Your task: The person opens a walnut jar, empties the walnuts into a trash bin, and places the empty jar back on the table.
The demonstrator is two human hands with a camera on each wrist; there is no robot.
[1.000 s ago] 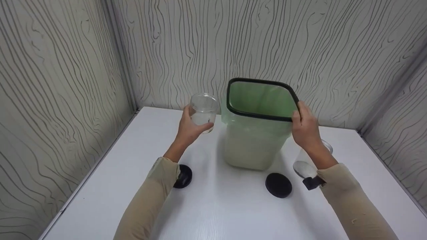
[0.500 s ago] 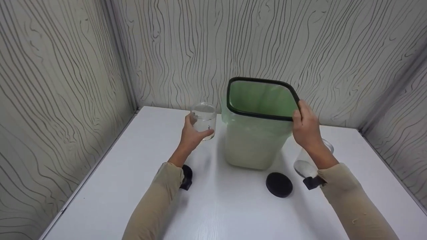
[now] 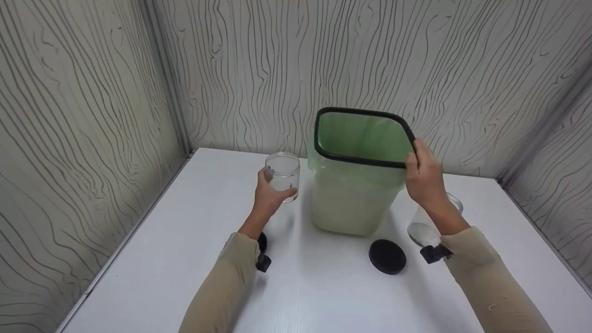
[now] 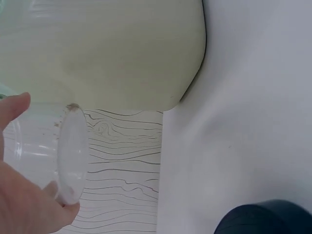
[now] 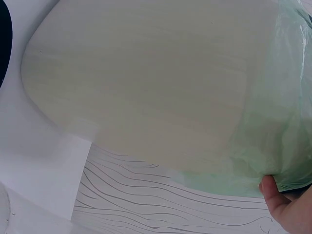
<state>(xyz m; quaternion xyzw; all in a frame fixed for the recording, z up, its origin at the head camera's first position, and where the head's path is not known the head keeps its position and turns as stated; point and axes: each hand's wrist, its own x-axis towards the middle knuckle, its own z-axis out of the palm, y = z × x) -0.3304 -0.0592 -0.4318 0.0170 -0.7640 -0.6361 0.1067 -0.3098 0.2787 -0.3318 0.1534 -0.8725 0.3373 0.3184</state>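
Observation:
My left hand (image 3: 269, 196) grips a clear jar (image 3: 283, 178) round its side, to the left of the trash bin. The jar is upright and without a lid; in the left wrist view small brown specks (image 4: 73, 106) show near its base. With my right hand (image 3: 424, 178) I hold the black rim (image 3: 365, 161) of the trash bin (image 3: 349, 203) at its right corner. A green bag (image 3: 365, 134) lines the bin and folds down over its outside. In the right wrist view, the thumb (image 5: 274, 195) presses on the bag just under the rim.
A second clear jar (image 3: 422, 233) is partly behind my right wrist. One black lid (image 3: 387, 256) lies on the white table (image 3: 323, 296) in front of the bin. Another black lid (image 3: 262, 241) is mostly hidden by my left forearm. A patterned wall (image 3: 249, 69) stands behind.
My left hand has come down and nearer with the jar, which now hangs lower beside the bin. The right hand and the bin have stayed in place.

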